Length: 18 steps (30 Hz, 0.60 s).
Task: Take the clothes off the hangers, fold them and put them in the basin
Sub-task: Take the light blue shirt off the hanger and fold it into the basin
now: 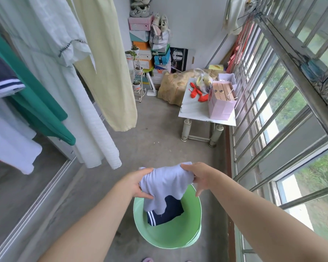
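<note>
Pale lilac garment (165, 188), folded into a loose bundle, is held up over the green basin (178, 241). Its lower edge hangs down inside the rim and overlaps a navy garment with white stripes (169, 210), which lies folded in the bottom of the basin. The left hand (140, 183) grips the bundle's left side, fingers curled round the cloth and thumb on top. The right hand (199, 176) pinches the upper right corner between thumb and forefinger, while its other fingers hang loosely down toward the basin rim. The basin stands on the concrete floor (155, 133) directly below both forearms, and the toe of a pink slipper (147, 260) shows at the bottom edge, near it.

To the left, more clothes hang: a long white dress (64, 91), a pale yellow garment (106, 63) just beside it, a green garment (36, 103) and, at the far left edge, a navy sleeve with white bands (2, 78).

Farther back on the right, a small white table (195, 108) stands against the barred window (273, 91), carrying a pink paper bag (221, 106) and a red cloth item (199, 93). Against the far wall rises a stack of shoe boxes (142, 44) with sneakers on top, and a white wire plant stand (138, 80) holding small potted plants is just in front of it
</note>
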{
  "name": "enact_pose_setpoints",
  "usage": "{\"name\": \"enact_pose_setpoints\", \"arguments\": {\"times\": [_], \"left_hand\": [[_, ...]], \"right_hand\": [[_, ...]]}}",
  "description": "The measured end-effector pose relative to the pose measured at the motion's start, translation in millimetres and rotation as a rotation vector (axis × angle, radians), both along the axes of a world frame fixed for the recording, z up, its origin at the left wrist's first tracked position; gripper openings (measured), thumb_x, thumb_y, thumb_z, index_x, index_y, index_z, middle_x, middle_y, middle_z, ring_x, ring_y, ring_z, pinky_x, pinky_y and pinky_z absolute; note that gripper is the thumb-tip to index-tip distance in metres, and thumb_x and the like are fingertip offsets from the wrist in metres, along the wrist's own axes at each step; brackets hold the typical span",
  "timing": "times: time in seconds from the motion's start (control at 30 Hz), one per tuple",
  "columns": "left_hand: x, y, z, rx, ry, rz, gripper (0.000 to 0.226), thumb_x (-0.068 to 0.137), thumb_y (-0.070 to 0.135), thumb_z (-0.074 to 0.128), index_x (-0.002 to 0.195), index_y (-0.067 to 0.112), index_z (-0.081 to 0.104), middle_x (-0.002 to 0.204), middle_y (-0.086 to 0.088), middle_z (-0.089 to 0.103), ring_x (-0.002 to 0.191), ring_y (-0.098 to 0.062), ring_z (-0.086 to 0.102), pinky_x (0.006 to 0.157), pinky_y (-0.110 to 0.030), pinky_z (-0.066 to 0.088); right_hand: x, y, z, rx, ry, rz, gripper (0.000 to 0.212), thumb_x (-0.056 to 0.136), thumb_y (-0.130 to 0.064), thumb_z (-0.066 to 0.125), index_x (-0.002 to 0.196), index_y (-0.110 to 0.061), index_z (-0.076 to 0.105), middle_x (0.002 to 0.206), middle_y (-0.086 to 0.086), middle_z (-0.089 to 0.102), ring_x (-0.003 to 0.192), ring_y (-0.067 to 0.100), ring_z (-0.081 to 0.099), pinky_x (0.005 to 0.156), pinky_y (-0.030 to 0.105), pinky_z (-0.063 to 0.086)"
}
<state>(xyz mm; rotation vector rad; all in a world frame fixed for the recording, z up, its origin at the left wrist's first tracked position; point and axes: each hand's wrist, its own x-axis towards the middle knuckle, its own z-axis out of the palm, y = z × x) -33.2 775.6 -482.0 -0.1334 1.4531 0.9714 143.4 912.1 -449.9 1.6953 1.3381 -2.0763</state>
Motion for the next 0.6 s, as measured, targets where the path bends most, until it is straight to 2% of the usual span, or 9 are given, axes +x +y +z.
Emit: {"name": "enact_pose_setpoints", "arguments": {"times": [0.07, 0.13, 0.2, 0.23, 0.3, 0.37, 0.43, 0.5, 0.6], "left_hand": [[1.0, 1.9, -1.7, -0.074, 0.008, 0.009, 0.044, 0.074, 0.013, 0.080, 0.111, 0.007, 0.058, 0.128, -0.018, 0.053, 0.119, -0.040, 0.050, 0.087, -0.063, 0.048], [2.0, 1.5, -8.6, -0.114, 0.032, 0.054, 0.049, 0.077, 0.014, 0.078, 0.118, 0.007, 0.052, 0.132, -0.017, 0.046, 0.122, -0.043, 0.046, 0.070, -0.063, 0.053], [3.5, 0.8, -19.0, -0.106, 0.051, 0.087, 0.044, 0.081, 0.014, 0.074, 0.119, 0.009, 0.052, 0.133, -0.016, 0.045, 0.119, -0.042, 0.048, 0.055, -0.059, 0.054], [3.7, 0.4, -24.1, -0.099, 0.084, 0.082, 0.041, 0.083, 0.014, 0.072, 0.118, 0.008, 0.052, 0.131, -0.017, 0.047, 0.117, -0.042, 0.051, 0.055, -0.057, 0.055], [7.1, 3.4, -34.6, -0.083, 0.172, 0.050, 0.035, 0.084, 0.014, 0.068, 0.115, 0.006, 0.054, 0.119, -0.019, 0.056, 0.103, -0.040, 0.059, 0.064, -0.051, 0.057], [16.2, 4.1, -36.7, -0.076, 0.224, 0.091, 0.018, 0.085, 0.009, 0.062, 0.102, 0.007, 0.058, 0.089, -0.016, 0.060, 0.073, -0.030, 0.063, 0.061, -0.039, 0.056], [25.1, 4.7, -36.3, -0.036, 0.201, 0.198, 0.011, 0.085, 0.000, 0.053, 0.085, 0.008, 0.059, 0.069, -0.013, 0.054, 0.049, -0.021, 0.057, 0.054, -0.028, 0.048], [30.1, 5.9, -43.1, 0.001, 0.229, 0.302, 0.014, 0.084, -0.003, 0.049, 0.080, 0.006, 0.059, 0.067, -0.013, 0.052, 0.051, -0.022, 0.053, 0.055, -0.026, 0.043], [35.5, 4.2, -47.4, 0.017, 0.362, 0.380, 0.015, 0.073, 0.008, 0.056, 0.087, 0.006, 0.062, 0.071, -0.011, 0.057, 0.063, -0.024, 0.054, 0.058, -0.027, 0.044]], "right_hand": [[2.7, -2.3, -5.7, 0.007, -0.052, -0.025, 0.034, 0.087, -0.031, 0.067, 0.105, -0.011, 0.046, 0.118, 0.003, 0.044, 0.117, 0.027, 0.046, 0.100, 0.074, 0.021], [3.1, -5.3, -15.1, 0.039, -0.122, -0.042, 0.036, 0.087, -0.030, 0.067, 0.104, -0.009, 0.046, 0.114, 0.005, 0.045, 0.109, 0.027, 0.048, 0.102, 0.069, 0.027], [1.1, -6.6, -29.2, -0.009, -0.141, -0.096, 0.031, 0.087, -0.031, 0.066, 0.104, -0.008, 0.051, 0.119, 0.006, 0.047, 0.106, 0.027, 0.046, 0.102, 0.070, 0.027], [0.4, -7.8, -35.6, -0.045, -0.145, -0.112, 0.033, 0.088, -0.032, 0.064, 0.109, -0.009, 0.053, 0.125, 0.007, 0.046, 0.112, 0.029, 0.045, 0.102, 0.070, 0.026], [0.7, -10.0, -48.9, -0.071, -0.173, -0.040, 0.048, 0.089, -0.037, 0.062, 0.127, -0.012, 0.046, 0.135, 0.006, 0.044, 0.125, 0.032, 0.041, 0.106, 0.061, 0.028], [0.8, -11.4, -58.5, -0.153, -0.115, -0.046, 0.043, 0.092, -0.040, 0.056, 0.123, -0.012, 0.044, 0.119, 0.006, 0.053, 0.113, 0.031, 0.049, 0.105, 0.052, 0.036], [1.3, -12.5, -73.1, -0.300, 0.004, -0.241, 0.047, 0.089, -0.034, 0.062, 0.125, -0.012, 0.042, 0.123, 0.006, 0.052, 0.115, 0.031, 0.050, 0.106, 0.050, 0.037], [-2.2, -17.3, -83.1, -0.379, 0.102, -0.402, 0.042, 0.088, -0.023, 0.064, 0.122, -0.009, 0.043, 0.125, 0.007, 0.049, 0.118, 0.029, 0.047, 0.108, 0.045, 0.036], [-7.6, -21.6, -98.2, -0.245, 0.157, -0.490, 0.015, 0.092, -0.007, 0.053, 0.106, -0.005, 0.047, 0.111, 0.010, 0.050, 0.085, 0.027, 0.054, 0.077, 0.032, 0.051]]}}
